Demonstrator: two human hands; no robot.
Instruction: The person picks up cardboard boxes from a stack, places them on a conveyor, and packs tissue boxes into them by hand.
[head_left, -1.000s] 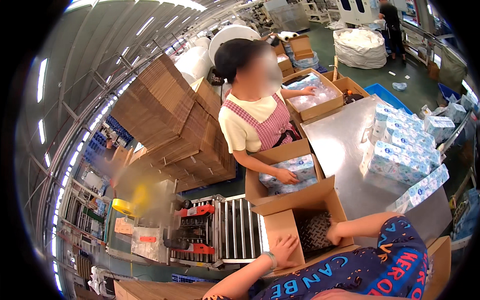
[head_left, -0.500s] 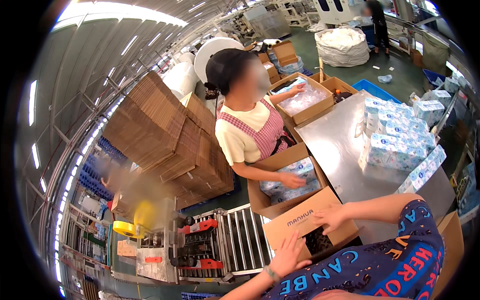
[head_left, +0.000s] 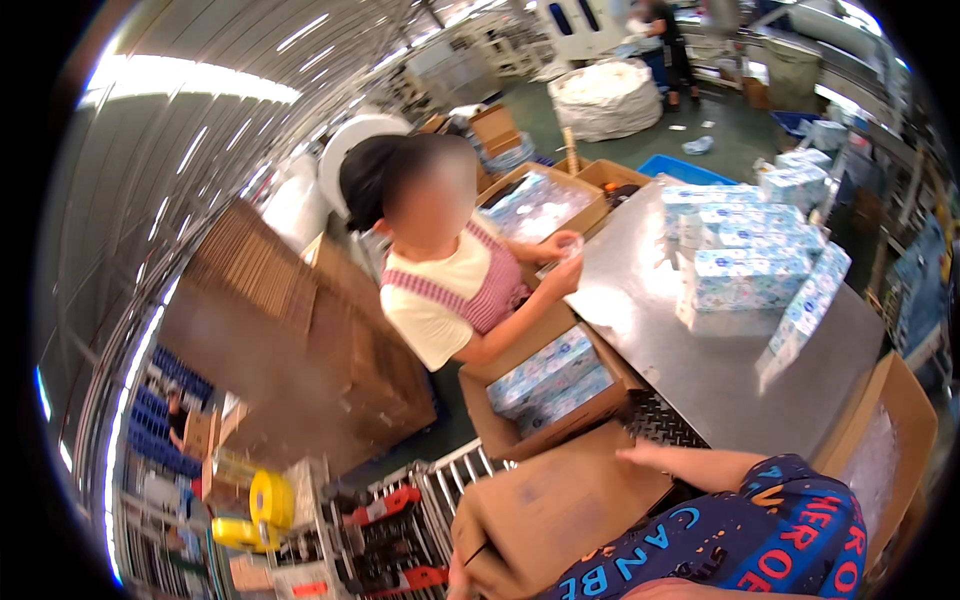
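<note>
Ideally, we support the carton [head_left: 565, 505] evenly from both ends so its panels don't buckle. Its broad brown face carries a blurred dark mark. Our right hand [head_left: 642, 455] touches its right edge, our left hand [head_left: 459, 578] its left end; how tightly either closes, we cannot tell. It sits between us and the filled box [head_left: 570, 427], near the roller conveyor [head_left: 452, 490].

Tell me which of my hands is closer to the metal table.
Right. Your right hand is at the brown carton's right edge, near the metal table; your left hand is farther off, at the carton's left side.
</note>
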